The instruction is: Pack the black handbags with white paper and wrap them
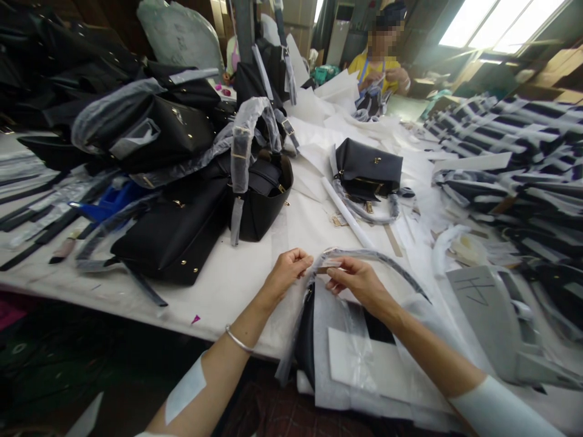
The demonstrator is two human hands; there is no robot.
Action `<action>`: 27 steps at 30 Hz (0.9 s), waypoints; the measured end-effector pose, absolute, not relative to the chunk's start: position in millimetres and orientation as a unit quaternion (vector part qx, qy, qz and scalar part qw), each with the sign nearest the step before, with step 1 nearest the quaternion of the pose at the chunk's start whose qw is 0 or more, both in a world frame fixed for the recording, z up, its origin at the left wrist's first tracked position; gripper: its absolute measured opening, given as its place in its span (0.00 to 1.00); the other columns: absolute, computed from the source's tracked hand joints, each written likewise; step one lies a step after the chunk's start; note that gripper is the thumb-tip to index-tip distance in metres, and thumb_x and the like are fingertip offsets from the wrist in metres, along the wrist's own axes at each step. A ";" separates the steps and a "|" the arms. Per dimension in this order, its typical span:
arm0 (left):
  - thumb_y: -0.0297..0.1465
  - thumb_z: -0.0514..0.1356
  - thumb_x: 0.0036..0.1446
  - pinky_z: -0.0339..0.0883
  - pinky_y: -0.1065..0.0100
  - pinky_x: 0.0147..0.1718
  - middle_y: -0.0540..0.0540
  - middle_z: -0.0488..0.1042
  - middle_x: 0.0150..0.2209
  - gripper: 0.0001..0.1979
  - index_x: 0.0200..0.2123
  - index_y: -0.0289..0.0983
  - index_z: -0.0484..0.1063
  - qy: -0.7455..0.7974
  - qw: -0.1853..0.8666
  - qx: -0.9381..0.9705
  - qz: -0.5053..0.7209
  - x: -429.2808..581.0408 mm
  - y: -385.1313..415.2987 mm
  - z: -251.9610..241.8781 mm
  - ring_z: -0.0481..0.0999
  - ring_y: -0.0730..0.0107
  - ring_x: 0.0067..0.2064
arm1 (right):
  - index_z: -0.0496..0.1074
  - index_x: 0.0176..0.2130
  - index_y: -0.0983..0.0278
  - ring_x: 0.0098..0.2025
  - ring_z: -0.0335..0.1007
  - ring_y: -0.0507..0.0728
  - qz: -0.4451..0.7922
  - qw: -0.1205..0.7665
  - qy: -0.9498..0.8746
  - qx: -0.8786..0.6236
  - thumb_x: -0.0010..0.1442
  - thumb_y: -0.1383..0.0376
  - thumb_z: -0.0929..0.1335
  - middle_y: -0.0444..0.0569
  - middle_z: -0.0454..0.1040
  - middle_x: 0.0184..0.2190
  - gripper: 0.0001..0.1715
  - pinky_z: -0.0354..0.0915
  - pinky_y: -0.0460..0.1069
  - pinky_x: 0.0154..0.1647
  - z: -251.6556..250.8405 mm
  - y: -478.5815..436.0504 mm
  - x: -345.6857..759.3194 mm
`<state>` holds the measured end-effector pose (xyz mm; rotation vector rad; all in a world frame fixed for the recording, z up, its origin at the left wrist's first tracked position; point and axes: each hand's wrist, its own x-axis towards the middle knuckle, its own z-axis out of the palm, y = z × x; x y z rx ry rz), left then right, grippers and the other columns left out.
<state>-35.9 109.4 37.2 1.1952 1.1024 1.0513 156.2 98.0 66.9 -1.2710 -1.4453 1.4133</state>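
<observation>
A black handbag (306, 346), covered in white sheets and clear film, lies at the table's front edge before me. Its plastic-wrapped strap (387, 258) arches above it. My right hand (357, 280) is closed on the strap near its left end, with a small brownish strip at the fingertips. Just left of the strap, my left hand (291, 271) is pinched shut; whatever is between its fingertips is too small to make out. White packing paper (364, 358) covers most of the bag's front, below my right forearm.
Black handbags with wrapped straps crowd the left, including an upright one (262, 206). Another black bag (371, 167) lies farther back. A grey tape dispenser (492, 321) stands at right beside piled wrapped bags (514, 133). A person in yellow (378, 73) works across the table.
</observation>
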 end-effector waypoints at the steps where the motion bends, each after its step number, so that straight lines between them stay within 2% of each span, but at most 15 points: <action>1: 0.48 0.62 0.50 0.53 0.74 0.24 0.56 0.62 0.20 0.20 0.27 0.37 0.65 0.476 0.569 0.495 0.452 -35.3 110.1 35.4 0.58 0.79 0.21 | 0.77 0.34 0.64 0.25 0.72 0.53 0.570 0.361 -0.560 -0.481 0.50 0.50 0.74 0.45 0.77 0.26 0.20 0.68 0.48 0.25 63.1 102.4 152.5; 4: 0.51 0.63 0.47 0.47 0.74 0.20 0.58 0.58 0.18 0.22 0.27 0.37 0.65 0.494 0.576 0.462 0.460 -37.6 114.4 31.6 0.53 0.80 0.19 | 0.76 0.30 0.64 0.19 0.63 0.49 0.565 0.320 -0.608 -0.457 0.53 0.50 0.72 0.41 0.69 0.18 0.19 0.61 0.45 0.21 52.6 115.9 142.5; 7: 0.51 0.64 0.45 0.45 0.73 0.19 0.58 0.57 0.18 0.22 0.27 0.37 0.66 0.504 0.575 0.450 0.462 -42.9 120.2 30.8 0.52 0.80 0.18 | 0.73 0.24 0.64 0.17 0.55 0.47 0.520 0.241 -0.679 -0.458 0.55 0.55 0.70 0.38 0.62 0.14 0.16 0.53 0.44 0.18 46.8 123.9 134.8; 10: 0.46 0.67 0.45 0.53 0.73 0.22 0.54 0.63 0.21 0.19 0.25 0.36 0.71 0.504 0.557 0.465 0.469 -45.1 122.2 34.2 0.60 0.77 0.22 | 0.73 0.30 0.63 0.16 0.57 0.47 0.476 0.226 -0.683 -0.506 0.53 0.59 0.71 0.37 0.65 0.16 0.09 0.53 0.44 0.17 46.1 125.4 128.9; 13: 0.37 0.69 0.45 0.65 0.72 0.34 0.48 0.71 0.32 0.11 0.23 0.36 0.75 0.501 0.493 0.529 0.475 -42.0 114.8 41.7 0.72 0.71 0.36 | 0.72 0.42 0.62 0.17 0.61 0.49 0.455 0.251 -0.675 -0.523 0.50 0.60 0.73 0.35 0.68 0.17 0.19 0.56 0.43 0.17 48.0 126.1 125.3; 15: 0.33 0.67 0.48 0.68 0.71 0.40 0.46 0.73 0.40 0.06 0.24 0.37 0.77 0.513 0.417 0.587 0.467 -38.6 104.2 46.7 0.74 0.69 0.41 | 0.72 0.40 0.63 0.16 0.63 0.49 0.454 0.252 -0.673 -0.526 0.50 0.60 0.73 0.36 0.68 0.17 0.17 0.56 0.43 0.16 49.2 127.4 124.1; 16: 0.32 0.65 0.51 0.69 0.70 0.40 0.46 0.73 0.43 0.05 0.25 0.37 0.78 0.518 0.386 0.609 0.460 -36.9 97.9 48.4 0.75 0.70 0.40 | 0.73 0.37 0.64 0.16 0.62 0.49 0.463 0.254 -0.664 -0.530 0.50 0.60 0.73 0.36 0.68 0.16 0.14 0.56 0.43 0.16 49.6 127.9 123.7; 18: 0.33 0.61 0.58 0.72 0.70 0.35 0.44 0.72 0.52 0.08 0.32 0.38 0.80 0.520 0.380 0.620 0.449 -34.6 86.1 49.1 0.76 0.74 0.35 | 0.72 0.32 0.64 0.15 0.61 0.48 0.497 0.271 -0.627 -0.535 0.51 0.58 0.72 0.38 0.68 0.16 0.12 0.56 0.43 0.14 49.7 128.2 123.0; 19: 0.33 0.59 0.60 0.73 0.71 0.31 0.43 0.71 0.55 0.09 0.39 0.39 0.79 0.520 0.400 0.608 0.447 -34.0 81.7 48.1 0.76 0.75 0.32 | 0.72 0.31 0.64 0.15 0.61 0.48 0.520 0.285 -0.604 -0.532 0.51 0.56 0.72 0.39 0.69 0.16 0.14 0.56 0.43 0.13 49.5 127.8 122.6; 21: 0.33 0.58 0.61 0.73 0.72 0.23 0.41 0.73 0.54 0.19 0.55 0.40 0.71 0.535 0.448 0.562 0.444 -34.5 77.7 44.8 0.77 0.74 0.29 | 0.70 0.31 0.64 0.15 0.63 0.48 0.559 0.314 -0.568 -0.516 0.50 0.52 0.73 0.40 0.72 0.18 0.18 0.57 0.43 0.13 48.8 126.2 121.9; 23: 0.32 0.61 0.58 0.71 0.72 0.19 0.41 0.76 0.49 0.27 0.61 0.37 0.63 0.563 0.466 0.524 0.438 -36.9 80.1 41.6 0.77 0.72 0.28 | 0.69 0.32 0.64 0.17 0.66 0.49 0.577 0.328 -0.559 -0.497 0.50 0.51 0.73 0.43 0.74 0.20 0.20 0.60 0.43 0.15 48.4 124.3 122.1; 24: 0.31 0.62 0.57 0.71 0.72 0.19 0.41 0.76 0.48 0.26 0.59 0.36 0.66 0.571 0.461 0.524 0.432 -38.5 82.7 40.7 0.78 0.71 0.29 | 0.70 0.32 0.64 0.18 0.67 0.50 0.580 0.328 -0.563 -0.490 0.51 0.51 0.72 0.43 0.75 0.21 0.19 0.61 0.43 0.15 48.7 123.4 122.9; 27: 0.28 0.63 0.54 0.73 0.71 0.28 0.44 0.76 0.46 0.09 0.41 0.36 0.76 0.560 0.404 0.591 0.416 -43.7 90.2 42.3 0.78 0.69 0.35 | 0.73 0.33 0.64 0.20 0.67 0.50 0.532 0.303 -0.616 -0.495 0.54 0.56 0.71 0.44 0.75 0.23 0.14 0.62 0.44 0.18 52.9 122.3 129.6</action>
